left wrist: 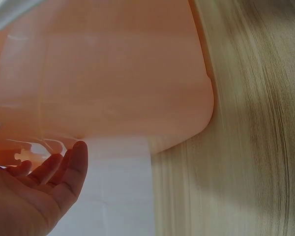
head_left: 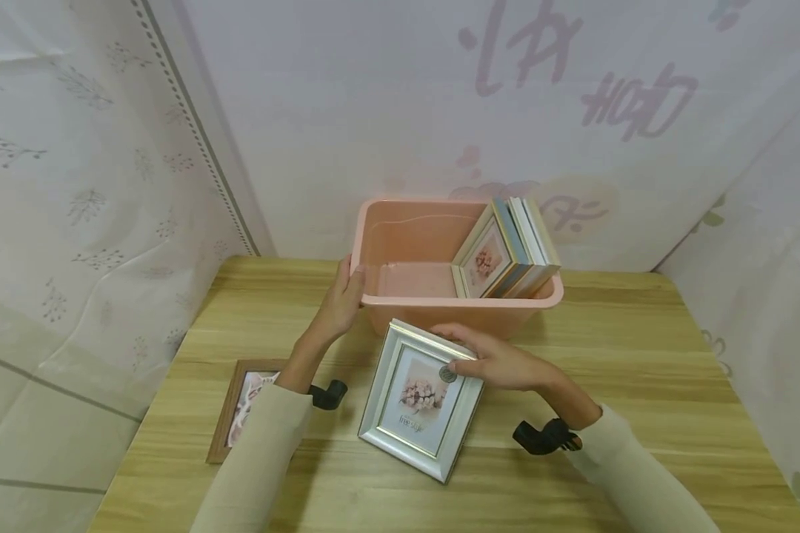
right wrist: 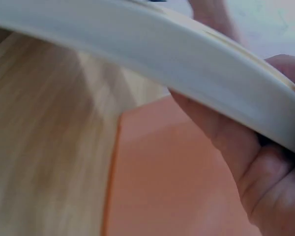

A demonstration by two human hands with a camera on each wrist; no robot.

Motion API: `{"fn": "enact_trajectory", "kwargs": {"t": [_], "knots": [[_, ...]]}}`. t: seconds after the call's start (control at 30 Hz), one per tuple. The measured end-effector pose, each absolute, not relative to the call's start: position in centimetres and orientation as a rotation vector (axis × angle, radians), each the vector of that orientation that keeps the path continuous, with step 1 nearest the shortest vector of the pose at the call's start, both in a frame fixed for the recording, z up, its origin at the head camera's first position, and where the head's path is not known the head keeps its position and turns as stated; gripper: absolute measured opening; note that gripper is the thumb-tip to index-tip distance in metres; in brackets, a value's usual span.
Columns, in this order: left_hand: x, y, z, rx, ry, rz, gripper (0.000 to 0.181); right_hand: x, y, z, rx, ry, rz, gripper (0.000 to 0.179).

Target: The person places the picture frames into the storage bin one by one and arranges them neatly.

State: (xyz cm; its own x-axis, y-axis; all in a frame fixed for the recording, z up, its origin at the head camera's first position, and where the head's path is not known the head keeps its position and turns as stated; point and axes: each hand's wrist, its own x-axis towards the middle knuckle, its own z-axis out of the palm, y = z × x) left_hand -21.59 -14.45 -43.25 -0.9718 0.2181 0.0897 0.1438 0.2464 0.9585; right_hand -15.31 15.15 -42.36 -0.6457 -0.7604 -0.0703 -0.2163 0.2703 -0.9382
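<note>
My right hand [head_left: 500,359] holds a white picture frame [head_left: 418,400] with a gold inner line by its upper right edge, thumb over the front and fingers behind. The frame tilts in front of a pink plastic bin [head_left: 453,302]. In the right wrist view, the edge of the picture frame [right wrist: 137,44] crosses the palm. My left hand [head_left: 341,300] grips the bin's left rim; in the left wrist view, the fingers of the left hand [left wrist: 44,187] curl under that rim. Several picture frames [head_left: 500,255] stand leaning together inside the bin at its right end.
A brown wooden picture frame [head_left: 235,414] lies on the wooden table [head_left: 647,370] at the left, partly hidden by my left forearm. A pale printed curtain [head_left: 347,111] hangs right behind the bin. Black wrist mounts [head_left: 540,437] stick out from both wrists.
</note>
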Motion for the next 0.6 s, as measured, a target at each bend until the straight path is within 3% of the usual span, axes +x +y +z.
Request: {"fn": "enact_trajectory", "kwargs": {"t": [0.17,0.6], "knots": [[-21.6,-14.5,-43.4,0.338,2.438,1.868,0.055,-15.2,15.6,-40.2,-0.944,2.112,-1.344,0.059],[-21.8,-14.4,-43.5,0.340,2.440,1.882,0.053,-15.3,17.9,-34.0,-0.804,2.218,-1.488,0.058]]}}
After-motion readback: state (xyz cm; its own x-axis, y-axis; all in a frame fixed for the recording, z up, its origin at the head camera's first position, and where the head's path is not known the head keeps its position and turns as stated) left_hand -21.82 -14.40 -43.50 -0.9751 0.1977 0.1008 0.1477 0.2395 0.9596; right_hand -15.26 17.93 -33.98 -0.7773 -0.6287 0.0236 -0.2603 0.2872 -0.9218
